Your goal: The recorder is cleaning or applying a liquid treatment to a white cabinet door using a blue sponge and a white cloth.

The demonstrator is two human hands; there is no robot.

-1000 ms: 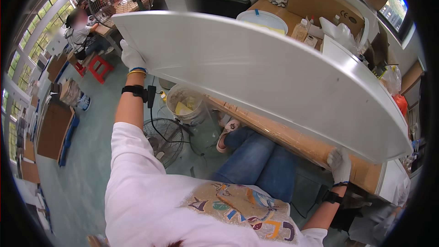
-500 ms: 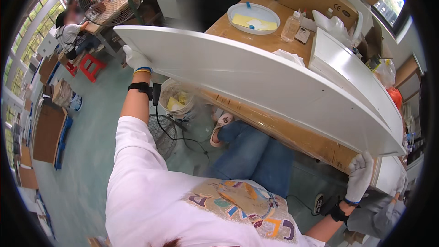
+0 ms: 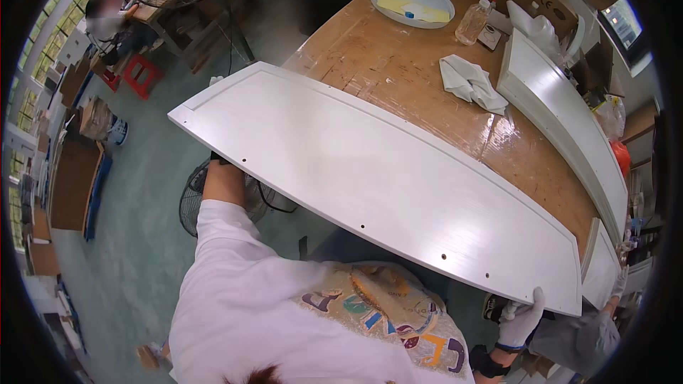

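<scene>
Presently, in the head view, holding a white panel (image 3: 377, 178) beside the brown table (image 3: 398, 64); closing the gloved right hand (image 3: 524, 318) round its near right edge; reaching under its left end with the left hand (image 3: 215, 81), mostly hidden, leaving its grip impossible to tell; wearing colourful lettering (image 3: 384, 316) on a white shirt (image 3: 249, 299).

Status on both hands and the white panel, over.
Right hand gripping panel. Left hand mostly hidden by panel. Cloth, bottle on table beyond.
</scene>
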